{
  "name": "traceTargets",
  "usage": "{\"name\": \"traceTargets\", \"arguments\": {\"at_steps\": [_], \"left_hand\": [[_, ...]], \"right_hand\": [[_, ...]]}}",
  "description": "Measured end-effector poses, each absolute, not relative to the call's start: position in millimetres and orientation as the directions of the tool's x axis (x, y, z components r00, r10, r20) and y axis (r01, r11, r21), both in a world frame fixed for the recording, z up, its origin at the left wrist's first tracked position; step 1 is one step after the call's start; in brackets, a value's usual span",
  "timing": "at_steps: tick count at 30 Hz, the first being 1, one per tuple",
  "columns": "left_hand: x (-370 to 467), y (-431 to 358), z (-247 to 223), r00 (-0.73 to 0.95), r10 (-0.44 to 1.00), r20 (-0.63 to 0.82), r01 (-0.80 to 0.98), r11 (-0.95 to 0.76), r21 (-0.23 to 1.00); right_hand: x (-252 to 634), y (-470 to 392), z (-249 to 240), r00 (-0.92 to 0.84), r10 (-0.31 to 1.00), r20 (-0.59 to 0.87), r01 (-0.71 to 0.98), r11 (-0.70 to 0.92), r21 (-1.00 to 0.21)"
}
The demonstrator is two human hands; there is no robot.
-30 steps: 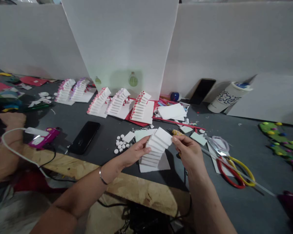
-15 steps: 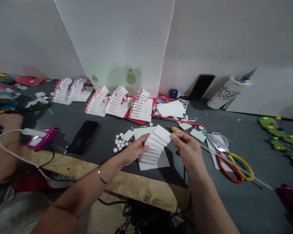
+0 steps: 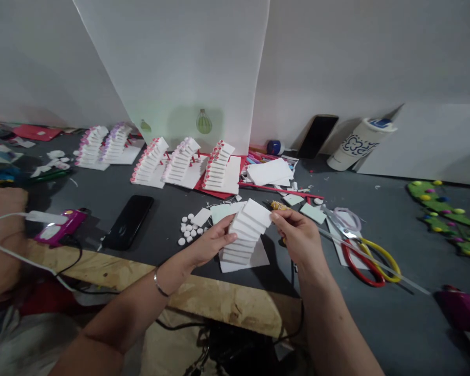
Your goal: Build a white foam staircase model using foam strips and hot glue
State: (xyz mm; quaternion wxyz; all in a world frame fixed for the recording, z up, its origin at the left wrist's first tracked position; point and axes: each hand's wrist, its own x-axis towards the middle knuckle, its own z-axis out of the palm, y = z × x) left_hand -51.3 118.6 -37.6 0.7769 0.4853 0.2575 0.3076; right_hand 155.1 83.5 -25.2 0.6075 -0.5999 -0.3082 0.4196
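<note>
A white stepped staircase model (image 3: 241, 241) leans over its flat white base near the table's front edge. My left hand (image 3: 215, 241) pinches its left side between thumb and fingers. On the right, the fingertips of my right hand (image 3: 295, 230) close on the corner of the top white step (image 3: 257, 212). Small white discs (image 3: 188, 228) lie left of the model. Behind it stand similar staircases, one with red dots (image 3: 218, 167), one with purplish dots (image 3: 182, 161) and one with pink dots (image 3: 149, 163).
Red-and-yellow scissors (image 3: 362, 261) and a glue stick lie at right. A black phone (image 3: 128, 222) and a pink device (image 3: 60, 227) with cables are at left, beside another person's arm (image 3: 3, 240). A white cup (image 3: 356, 143) stands at back right.
The view has shifted slightly, moving the table items a little to the left in the picture. Both hands keep their hold on the staircase model.
</note>
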Motion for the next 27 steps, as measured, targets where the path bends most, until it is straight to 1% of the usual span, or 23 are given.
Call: {"name": "traceTargets", "arguments": {"at_steps": [8,11,16,23,27], "left_hand": [[-51.0,118.5,-36.2,0.669,0.735,-0.109,-0.243,0.354,0.903],[-50.6,118.0,-35.5,0.658,0.742,-0.131,-0.234,0.367,0.900],[-50.3,117.6,-35.5,0.656,0.742,-0.139,-0.232,0.374,0.898],[-51.2,118.0,-36.9,0.659,0.742,-0.121,-0.242,0.362,0.900],[-51.4,117.9,-36.5,0.665,0.735,-0.136,-0.231,0.375,0.898]], "right_hand": [[157.5,82.8,-27.7,0.459,0.882,-0.107,-0.156,-0.039,-0.987],[157.8,82.0,-25.4,0.460,0.882,-0.102,-0.143,-0.040,-0.989],[155.6,81.8,-22.3,0.413,0.907,-0.081,-0.096,-0.045,-0.994],[153.8,82.0,-21.2,0.452,0.886,-0.107,-0.108,-0.065,-0.992],[154.0,82.3,-22.4,0.464,0.880,-0.105,-0.110,-0.060,-0.992]]}}
